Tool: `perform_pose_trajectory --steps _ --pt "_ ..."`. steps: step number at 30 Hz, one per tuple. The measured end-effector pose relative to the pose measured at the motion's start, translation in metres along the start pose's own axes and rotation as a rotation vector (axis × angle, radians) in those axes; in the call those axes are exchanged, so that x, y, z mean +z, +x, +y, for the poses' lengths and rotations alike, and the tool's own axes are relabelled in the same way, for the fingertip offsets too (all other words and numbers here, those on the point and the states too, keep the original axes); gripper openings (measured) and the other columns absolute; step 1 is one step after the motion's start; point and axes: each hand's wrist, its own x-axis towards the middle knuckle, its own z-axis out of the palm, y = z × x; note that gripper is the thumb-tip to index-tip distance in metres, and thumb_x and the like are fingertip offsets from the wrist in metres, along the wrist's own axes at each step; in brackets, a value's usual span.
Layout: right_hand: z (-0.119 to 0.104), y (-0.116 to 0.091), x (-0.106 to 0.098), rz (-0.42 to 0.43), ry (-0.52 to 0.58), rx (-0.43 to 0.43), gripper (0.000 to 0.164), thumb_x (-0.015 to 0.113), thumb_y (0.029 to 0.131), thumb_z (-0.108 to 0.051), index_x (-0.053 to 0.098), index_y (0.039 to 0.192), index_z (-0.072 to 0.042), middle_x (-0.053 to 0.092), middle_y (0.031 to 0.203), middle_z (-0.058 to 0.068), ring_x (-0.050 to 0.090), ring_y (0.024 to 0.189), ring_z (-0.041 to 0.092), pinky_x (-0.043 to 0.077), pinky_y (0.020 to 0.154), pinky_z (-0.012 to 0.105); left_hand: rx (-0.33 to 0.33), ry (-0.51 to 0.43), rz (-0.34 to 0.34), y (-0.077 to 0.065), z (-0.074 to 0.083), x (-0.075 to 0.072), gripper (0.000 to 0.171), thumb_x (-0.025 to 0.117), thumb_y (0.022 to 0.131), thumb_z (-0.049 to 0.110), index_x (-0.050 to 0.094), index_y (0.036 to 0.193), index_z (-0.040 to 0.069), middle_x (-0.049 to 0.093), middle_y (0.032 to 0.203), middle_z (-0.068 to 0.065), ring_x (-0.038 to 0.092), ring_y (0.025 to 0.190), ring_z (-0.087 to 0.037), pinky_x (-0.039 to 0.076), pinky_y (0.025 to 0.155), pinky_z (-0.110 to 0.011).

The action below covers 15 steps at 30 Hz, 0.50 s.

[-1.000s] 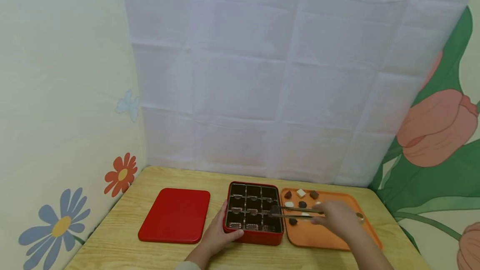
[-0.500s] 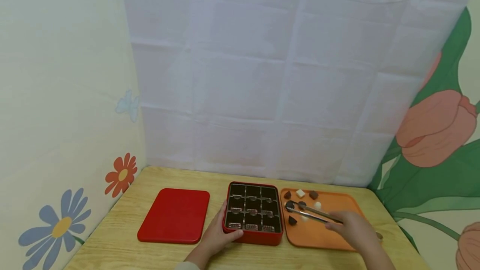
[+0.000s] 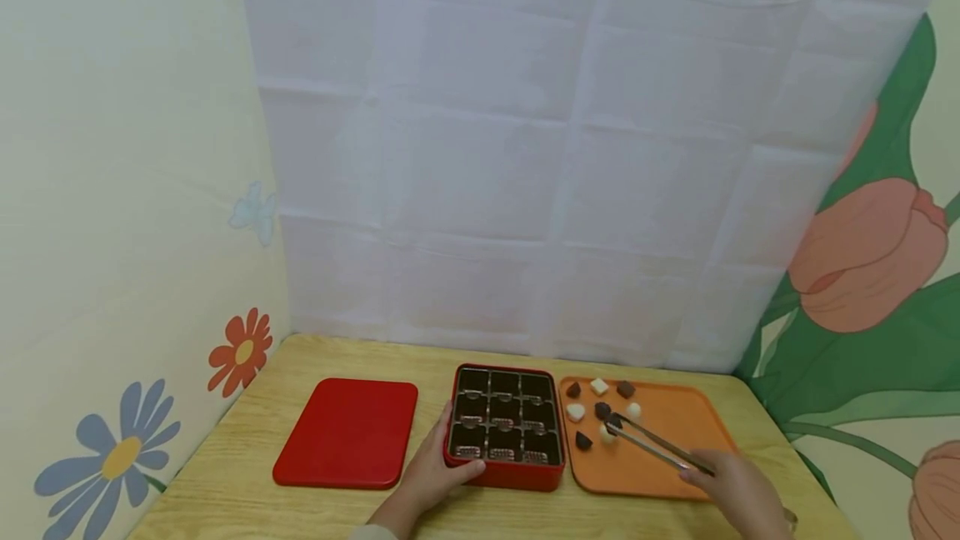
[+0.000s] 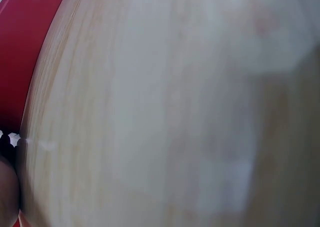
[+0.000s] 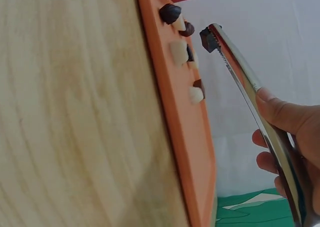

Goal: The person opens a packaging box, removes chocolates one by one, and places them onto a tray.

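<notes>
My left hand holds the near left corner of a red box, thumb on its front and fingers along its left side. A black plastic tray insert divides the box into square compartments. The right hand grips metal tongs over the orange tray. At the tong tips is a dark piece that looks like chocolate. Around the tips on the tray lie dark and white chocolates, including a white heart, a pale piece and a dark one.
A flat red lid lies on the wooden table, left of the box. More chocolates, among them a white square and a brown one, sit at the tray's back left. White cloth hangs behind the table.
The tongs have drawn back from the box's right side to above the tray, moving rightward and toward me with the right hand. My left hand has kept its hold on the box.
</notes>
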Motion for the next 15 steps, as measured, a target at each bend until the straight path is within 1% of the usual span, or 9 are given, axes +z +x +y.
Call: perform_pose_trajectory --steps 3,5,8,10,12,15 --pt "0.008 -0.001 0.006 -0.011 -0.008 0.018 0.039 0.070 0.085 -0.047 0.074 0.100 -0.011 0.072 0.090 0.001 0.065 0.078 0.018 0.051 0.065 0.040 0.007 0.002 0.004 0.000 -0.001 0.000 0.113 0.082 0.075 0.046 0.013 0.159 0.016 0.027 0.159 -0.022 0.031 0.142 -0.048 0.034 0.105 -0.069" --pt "0.012 -0.002 0.010 -0.014 0.002 0.035 0.035 0.069 0.086 -0.047 0.072 0.094 -0.014 0.070 0.083 -0.002 0.061 0.072 0.014 0.047 0.063 0.037 0.010 0.004 0.005 0.000 -0.001 0.000 0.113 0.082 0.075 0.046 0.013 0.159 0.016 0.027 0.159 -0.022 0.031 0.142 -0.048 0.034 0.105 -0.069" --pt "0.019 -0.003 0.014 -0.013 0.010 0.054 0.036 0.068 0.086 -0.050 0.071 0.091 -0.014 0.067 0.079 -0.003 0.057 0.068 0.012 0.044 0.060 0.035 0.005 0.010 0.006 0.000 -0.001 0.000 0.113 0.082 0.075 0.046 0.013 0.159 0.016 0.027 0.159 -0.022 0.031 0.142 -0.048 0.034 0.105 -0.068" --pt "0.022 -0.004 0.015 -0.014 0.022 0.072 0.035 0.068 0.087 -0.047 0.069 0.088 -0.012 0.065 0.075 -0.002 0.054 0.066 0.013 0.042 0.059 0.034 -0.002 0.011 0.005 -0.001 0.000 0.000 0.113 0.082 0.075 0.045 0.013 0.159 0.016 0.027 0.159 -0.022 0.031 0.142 -0.048 0.034 0.105 -0.068" --pt "0.025 -0.004 0.016 -0.015 0.021 0.081 0.035 0.068 0.087 -0.046 0.069 0.088 -0.011 0.065 0.075 0.000 0.056 0.067 0.014 0.043 0.059 0.034 -0.004 0.012 0.007 -0.001 0.002 0.000 0.113 0.082 0.075 0.045 0.014 0.159 0.016 0.028 0.159 -0.022 0.032 0.142 -0.048 0.034 0.105 -0.068" --pt "0.029 -0.004 0.017 -0.019 0.008 0.097 0.036 0.069 0.087 -0.045 0.069 0.089 -0.009 0.068 0.079 0.003 0.062 0.071 0.019 0.047 0.061 0.038 -0.008 0.016 0.009 -0.001 0.003 0.000 0.112 0.083 0.075 0.045 0.014 0.159 0.016 0.028 0.159 -0.022 0.032 0.142 -0.048 0.034 0.105 -0.068"
